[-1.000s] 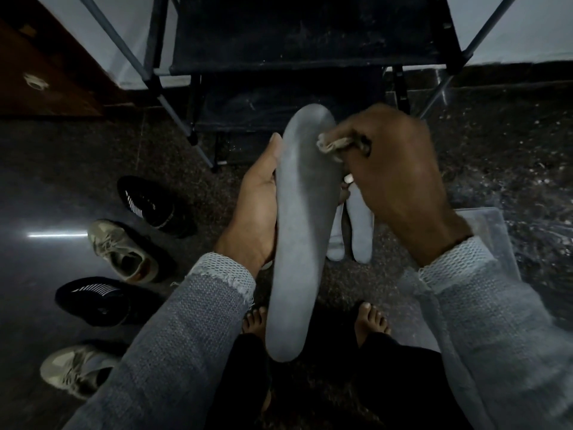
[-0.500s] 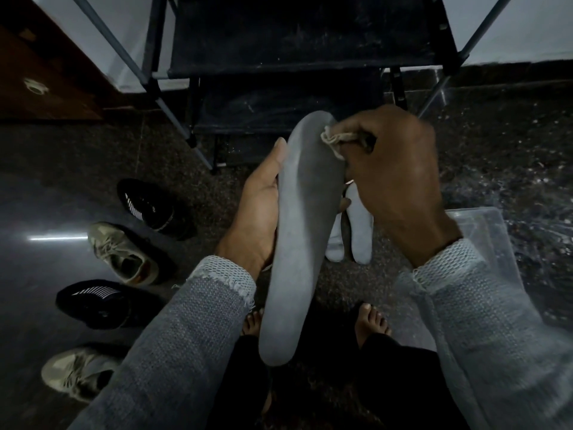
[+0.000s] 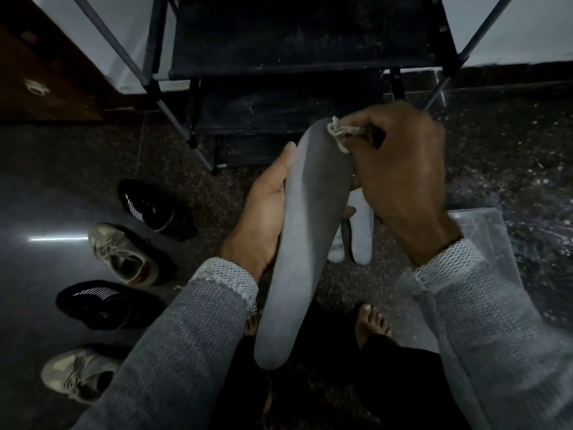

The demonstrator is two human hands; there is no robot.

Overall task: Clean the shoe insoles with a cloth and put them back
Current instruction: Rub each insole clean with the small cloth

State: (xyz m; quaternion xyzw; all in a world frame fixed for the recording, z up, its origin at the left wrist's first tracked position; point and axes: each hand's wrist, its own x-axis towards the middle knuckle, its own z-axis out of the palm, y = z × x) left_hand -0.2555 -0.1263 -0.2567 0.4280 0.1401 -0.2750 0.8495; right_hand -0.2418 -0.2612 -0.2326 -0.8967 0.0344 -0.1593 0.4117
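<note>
A long grey insole [image 3: 299, 243] stands nearly upright in front of me. My left hand [image 3: 263, 212] holds it from the left, thumb along its edge. My right hand [image 3: 400, 181] grips a small beige cloth [image 3: 341, 135] and presses it against the insole's top right edge. Two pale insoles [image 3: 361, 240] lie on the floor behind, partly hidden by my hands. On the floor at left sit two black shoes [image 3: 152, 209] [image 3: 102, 304] and two beige sneakers [image 3: 124, 256] [image 3: 74, 377].
A black shoe rack [image 3: 279, 57] with metal legs stands just ahead. A clear plastic bin [image 3: 483, 237] lies on the floor under my right arm. My bare feet [image 3: 372, 321] are below. A wooden cabinet [image 3: 37, 82] is at upper left.
The cloth has slid up from the insole's upper middle to its top right edge. The insole's lower end tilted slightly left.
</note>
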